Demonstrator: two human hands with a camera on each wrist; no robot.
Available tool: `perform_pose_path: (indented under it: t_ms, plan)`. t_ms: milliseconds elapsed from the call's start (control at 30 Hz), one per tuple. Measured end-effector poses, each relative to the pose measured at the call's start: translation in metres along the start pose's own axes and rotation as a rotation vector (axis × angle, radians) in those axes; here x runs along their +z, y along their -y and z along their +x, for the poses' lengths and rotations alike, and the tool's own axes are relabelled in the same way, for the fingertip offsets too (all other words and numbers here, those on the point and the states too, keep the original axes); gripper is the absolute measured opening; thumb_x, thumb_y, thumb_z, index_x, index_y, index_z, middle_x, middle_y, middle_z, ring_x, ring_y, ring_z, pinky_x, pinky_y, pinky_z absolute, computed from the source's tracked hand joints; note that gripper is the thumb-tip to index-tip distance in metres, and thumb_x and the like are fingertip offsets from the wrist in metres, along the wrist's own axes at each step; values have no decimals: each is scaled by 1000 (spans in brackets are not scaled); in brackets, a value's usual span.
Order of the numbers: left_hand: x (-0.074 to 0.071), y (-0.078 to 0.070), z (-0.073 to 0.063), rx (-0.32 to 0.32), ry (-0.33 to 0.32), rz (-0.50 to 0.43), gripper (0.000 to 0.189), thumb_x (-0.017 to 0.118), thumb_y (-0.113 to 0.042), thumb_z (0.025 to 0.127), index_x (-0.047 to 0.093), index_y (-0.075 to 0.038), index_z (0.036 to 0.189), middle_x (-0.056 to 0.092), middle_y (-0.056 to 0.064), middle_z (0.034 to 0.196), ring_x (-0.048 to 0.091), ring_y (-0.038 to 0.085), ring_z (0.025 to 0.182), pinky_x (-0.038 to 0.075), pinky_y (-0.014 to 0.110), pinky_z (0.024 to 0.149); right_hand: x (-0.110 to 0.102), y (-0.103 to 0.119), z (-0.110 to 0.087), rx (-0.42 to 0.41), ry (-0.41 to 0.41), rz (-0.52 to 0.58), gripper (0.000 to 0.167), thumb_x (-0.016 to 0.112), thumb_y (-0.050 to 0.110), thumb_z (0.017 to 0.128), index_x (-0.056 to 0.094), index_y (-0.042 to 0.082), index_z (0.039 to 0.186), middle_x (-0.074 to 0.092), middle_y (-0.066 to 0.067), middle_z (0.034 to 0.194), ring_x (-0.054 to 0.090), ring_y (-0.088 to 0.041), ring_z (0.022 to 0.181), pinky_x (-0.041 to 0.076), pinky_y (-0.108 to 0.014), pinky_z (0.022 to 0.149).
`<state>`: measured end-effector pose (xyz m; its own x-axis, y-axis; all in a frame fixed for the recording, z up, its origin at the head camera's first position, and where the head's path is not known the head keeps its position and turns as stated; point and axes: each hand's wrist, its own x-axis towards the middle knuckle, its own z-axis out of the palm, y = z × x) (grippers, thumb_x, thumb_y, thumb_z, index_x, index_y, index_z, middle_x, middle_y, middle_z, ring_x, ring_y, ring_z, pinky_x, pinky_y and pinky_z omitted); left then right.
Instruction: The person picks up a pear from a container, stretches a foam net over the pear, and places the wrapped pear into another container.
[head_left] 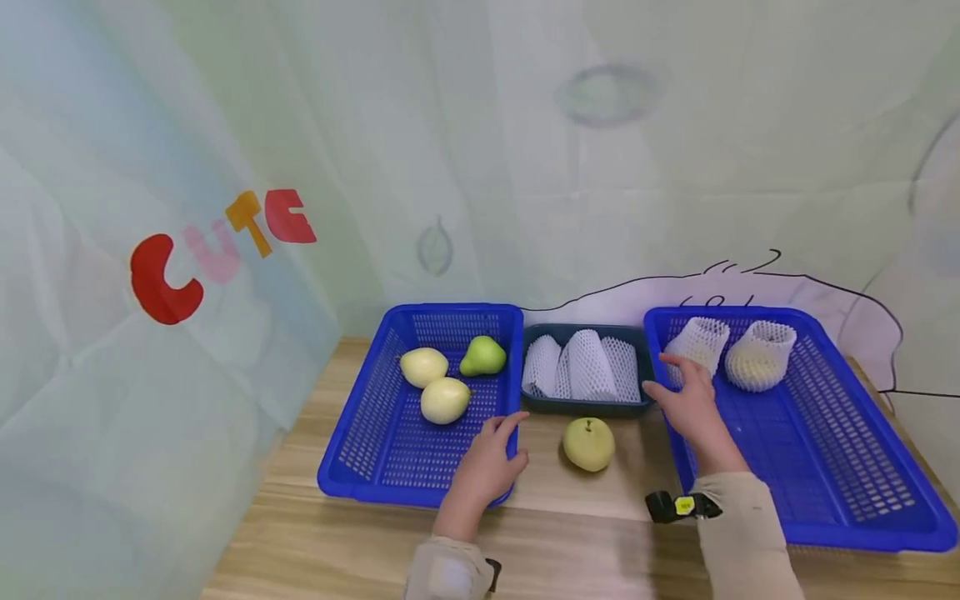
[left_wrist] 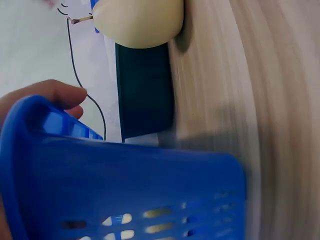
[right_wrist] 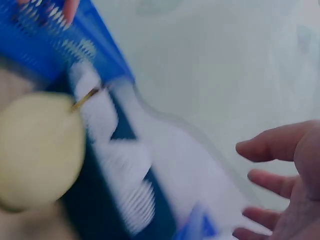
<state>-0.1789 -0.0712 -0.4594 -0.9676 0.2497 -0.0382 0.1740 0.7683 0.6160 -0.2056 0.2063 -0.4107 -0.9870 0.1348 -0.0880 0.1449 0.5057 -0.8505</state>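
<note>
My left hand (head_left: 484, 468) hovers over the near right corner of the left blue basket (head_left: 348, 433), its fingers loosely spread and nothing in them. My right hand (head_left: 692, 407) is by the left rim of the right blue basket (head_left: 795, 500), thumb and fingers apart, also holding nothing. Between the hands, a round yellow-green pear (head_left: 588, 444) stands on the table with its stem up. Behind it, a dark green tray (head_left: 585, 408) holds several white foam net sleeves (head_left: 591, 367). The right wrist view is blurred, but the straight right fingers (right_wrist: 272, 145) show there.
Two pale yellow pears (head_left: 446, 401) and one green pear (head_left: 483, 357) lie in the left basket. At the back of the right basket are two fruits in foam nets (head_left: 759, 358). A printed curtain (head_left: 480, 167) hangs behind the wooden table (head_left: 300, 533).
</note>
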Motion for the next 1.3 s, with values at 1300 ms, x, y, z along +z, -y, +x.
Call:
perform_pose_path:
  t_ms: [1300]
  plan:
    - [2,3,-2,-43,-60,-73,60,54,-40,92,31,-24,145,43,22,135,43,40,120,36,55,94,10,16,26,-165,15,-42,50,56,33,91,51,2,129,52,-24,125,48,-37,113,42,-49,91]
